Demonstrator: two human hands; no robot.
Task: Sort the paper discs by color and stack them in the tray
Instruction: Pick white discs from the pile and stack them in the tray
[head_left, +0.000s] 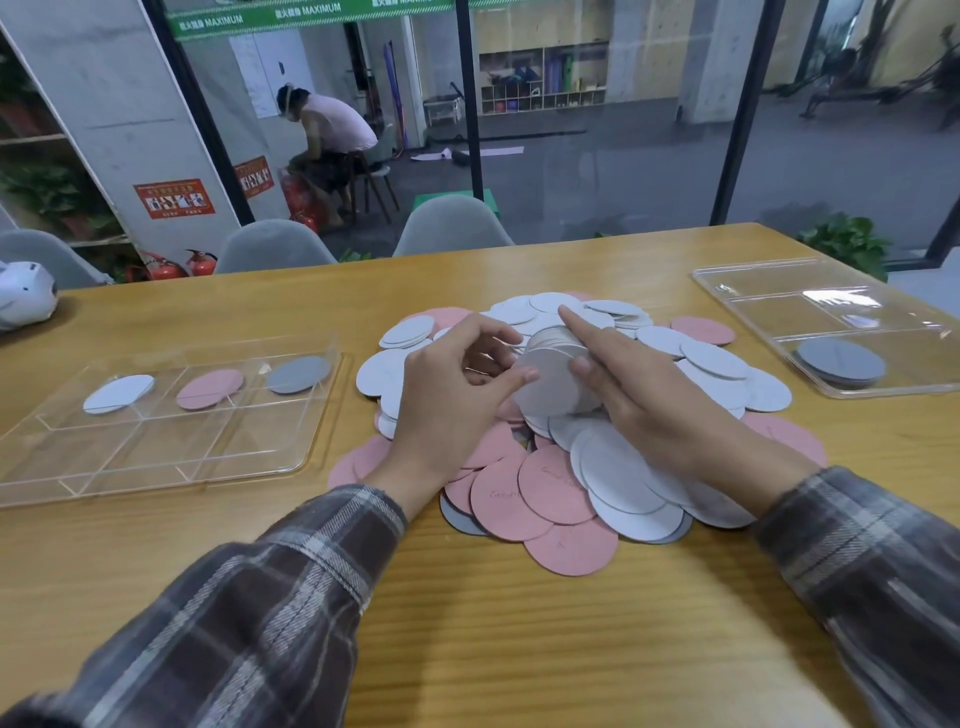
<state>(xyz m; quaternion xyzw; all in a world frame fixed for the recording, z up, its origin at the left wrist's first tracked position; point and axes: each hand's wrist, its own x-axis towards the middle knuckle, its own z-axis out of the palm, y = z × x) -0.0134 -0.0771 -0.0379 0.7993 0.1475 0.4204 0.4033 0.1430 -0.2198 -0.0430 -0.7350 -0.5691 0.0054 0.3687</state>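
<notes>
The wooden table (467, 649) carries everything. Across its middle sprawls the loose heap of paper discs (545, 493), white mostly on the far side, pink toward the near edge, with a few grey ones peeking out underneath.

Near the left edge lies the left divided clear tray (156, 467). Toward the far right corner lies the right clear tray (753, 291).

Above the heap, the left hand (441, 410) grasps a bundle of white discs (545, 389) standing on edge, fingers curled behind it and thumb on its front face. The right hand (649, 395) is released, its fingers straight and pressing the bundle's side, seemingly squaring it up.

In the left tray's far row sit a white disc (118, 394), a pink disc (209, 388) and a grey disc (298, 374), one to a compartment; whether each is a single disc or a thin stack I cannot tell. The right tray's nearest compartment holds a short grey stack (840, 362).

Sorting looks barely begun: grey seems mostly dealt with, white is being gathered, and nearly all white and pink discs remain in the heap.
</notes>
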